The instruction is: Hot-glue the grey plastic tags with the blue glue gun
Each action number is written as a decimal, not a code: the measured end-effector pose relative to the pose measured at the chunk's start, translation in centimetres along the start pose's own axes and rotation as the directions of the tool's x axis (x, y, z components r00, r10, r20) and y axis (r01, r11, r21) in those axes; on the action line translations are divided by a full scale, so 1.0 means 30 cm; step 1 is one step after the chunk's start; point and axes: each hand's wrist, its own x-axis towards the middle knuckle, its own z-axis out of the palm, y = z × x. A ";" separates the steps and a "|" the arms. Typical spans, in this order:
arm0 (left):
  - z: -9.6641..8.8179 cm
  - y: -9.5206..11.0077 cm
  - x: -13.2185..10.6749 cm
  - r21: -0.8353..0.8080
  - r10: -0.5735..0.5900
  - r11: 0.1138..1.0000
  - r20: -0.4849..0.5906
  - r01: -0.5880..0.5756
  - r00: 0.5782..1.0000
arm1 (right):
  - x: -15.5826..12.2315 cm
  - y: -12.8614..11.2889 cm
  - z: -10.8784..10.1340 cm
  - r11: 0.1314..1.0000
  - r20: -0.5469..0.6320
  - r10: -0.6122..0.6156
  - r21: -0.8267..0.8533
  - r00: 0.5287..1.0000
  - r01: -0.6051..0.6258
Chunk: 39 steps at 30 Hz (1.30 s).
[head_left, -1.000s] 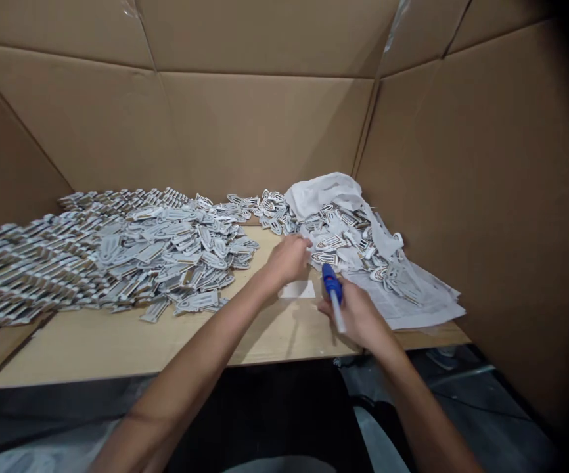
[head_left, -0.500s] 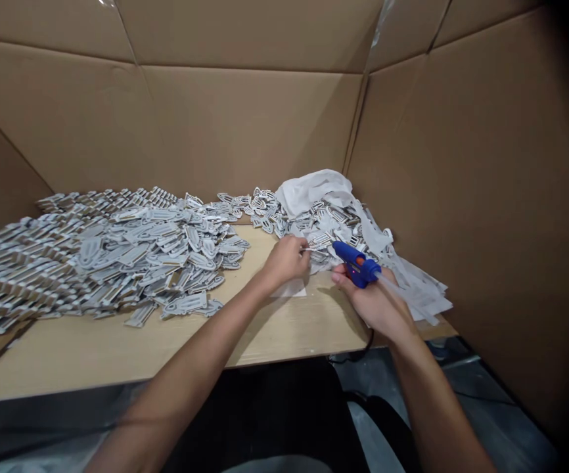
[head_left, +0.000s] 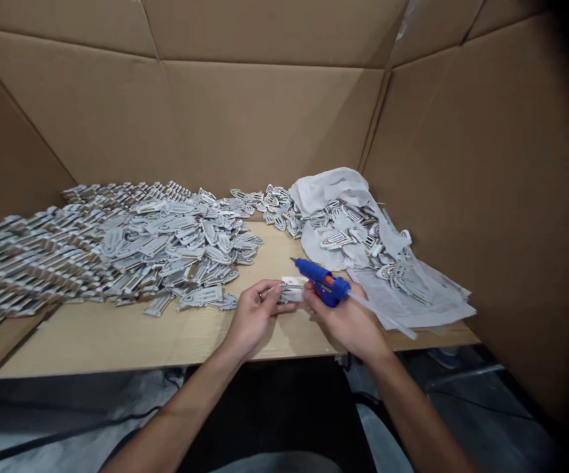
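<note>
My right hand [head_left: 354, 323] is wrapped round a blue glue gun [head_left: 322, 280], whose nozzle points to the far left and whose clear glue stick juts out behind. Pinched between the fingers of my left hand [head_left: 251, 320] is a small flat grey-white slotted piece [head_left: 288, 293], partly covered by the fingers. Beside it shows a white patch of paper or card [head_left: 294, 281]. The fingertips of my right hand come close to the piece; whether they touch it I cannot tell.
On the left of the tabletop [head_left: 131, 338] lie stacked pieces [head_left: 23, 263] and a loose heap of similar pieces [head_left: 176, 246]. More pieces lie among white sheeting [head_left: 331, 184] at the right. Cardboard walls [head_left: 274, 125] enclose the back and sides.
My left hand has come back from the right-hand pile toward the table's front with a slotted piece. The glue gun has moved left and nearer to me, beside the left hand. The view has shifted slightly.
</note>
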 end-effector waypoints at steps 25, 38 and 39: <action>0.002 -0.027 -0.017 -0.039 0.009 0.999 -0.045 -0.011 0.999 | -0.040 0.037 0.122 0.997 -0.178 -0.039 -0.070 0.983 0.027; 0.010 -0.006 -0.028 -0.030 0.034 0.999 -0.094 -0.037 0.995 | -0.054 0.036 0.108 0.947 -0.185 -0.162 -0.305 0.969 0.100; 0.008 -0.005 -0.028 -0.034 0.048 0.998 -0.109 -0.052 0.993 | -0.051 0.039 0.107 0.954 -0.172 -0.159 -0.280 0.972 0.107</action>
